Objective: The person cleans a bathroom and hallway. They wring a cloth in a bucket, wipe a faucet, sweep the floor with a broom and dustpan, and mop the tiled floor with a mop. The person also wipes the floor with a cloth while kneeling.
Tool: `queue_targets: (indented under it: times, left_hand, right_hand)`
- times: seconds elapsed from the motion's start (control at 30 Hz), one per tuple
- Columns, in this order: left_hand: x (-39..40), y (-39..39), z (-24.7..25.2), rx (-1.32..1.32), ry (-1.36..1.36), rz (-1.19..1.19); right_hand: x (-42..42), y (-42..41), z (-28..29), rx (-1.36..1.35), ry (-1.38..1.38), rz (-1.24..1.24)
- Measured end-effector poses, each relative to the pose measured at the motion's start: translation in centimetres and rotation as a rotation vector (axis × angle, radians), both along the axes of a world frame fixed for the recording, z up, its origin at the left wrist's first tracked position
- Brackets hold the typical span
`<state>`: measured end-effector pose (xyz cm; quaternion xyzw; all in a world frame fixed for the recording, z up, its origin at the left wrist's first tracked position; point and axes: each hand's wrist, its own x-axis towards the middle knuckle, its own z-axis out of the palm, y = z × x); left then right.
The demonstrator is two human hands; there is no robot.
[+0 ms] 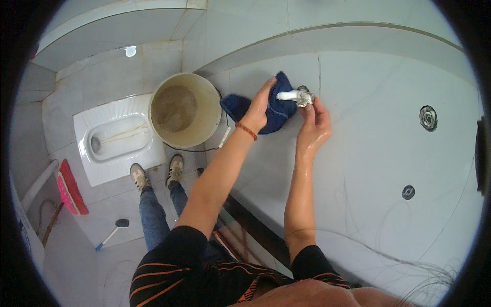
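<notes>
My left hand point(261, 103) holds a dark blue cloth point(282, 115) under and beside the spout of a wall tap. The thumb lies along the cloth, and part of the cloth hangs out to the left of the wrist. My right hand point(316, 119) has its fingertips on the body of the tap point(303, 98), near its handle. The tap has a white spout and stands out from the tiled wall. Whether water runs from it, I cannot tell. Left of the cloth, on the floor, a large beige bucket point(213, 109) holds murky, brownish water.
A white squat toilet point(157, 149) lies left of the bucket, close by my shoes point(174, 169). A cable with a white block point(224, 137) runs around the bucket. A red and pink broom or dustpan point(69, 188) and a small brush point(115, 230) are at lower left. Round fittings point(428, 118) sit in the right wall.
</notes>
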<state>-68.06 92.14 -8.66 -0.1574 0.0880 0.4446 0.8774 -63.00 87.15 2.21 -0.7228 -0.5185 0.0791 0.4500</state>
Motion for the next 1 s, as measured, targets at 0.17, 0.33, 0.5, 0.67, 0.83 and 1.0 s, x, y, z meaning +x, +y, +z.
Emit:
queue_targets:
  times: [0.17, 0.33, 0.5, 0.67, 0.83, 1.0]
  left_hand:
    - [-0.2, -1.7, 2.2, -0.039, 0.574, 0.420]
    - [-4.1, -4.9, 5.4, 0.611, 1.560, 0.628]
    - [-5.2, -4.5, 10.2, 0.996, 1.550, 0.796]
    - [-4.2, -2.3, 9.3, 1.352, 1.848, 0.744]
    - [-5.4, -1.5, 9.9, 1.483, 1.911, 0.647]
    - [-11.0, -5.6, 7.4, 1.327, 2.053, 0.314]
  right_hand:
    - [-0.7, 0.3, -0.2, 0.022, 0.072, 0.011]
    - [-0.9, -0.1, 0.5, -0.012, 0.147, -0.039]
    - [-0.2, -0.8, 0.7, 0.009, -0.110, 0.058]
    - [0.1, -0.6, 0.4, -0.020, -0.259, 0.075]
    - [0.7, -0.4, 0.6, 0.031, -0.265, 0.113]
    - [0.7, -0.1, 0.6, 0.110, -0.244, 0.075]
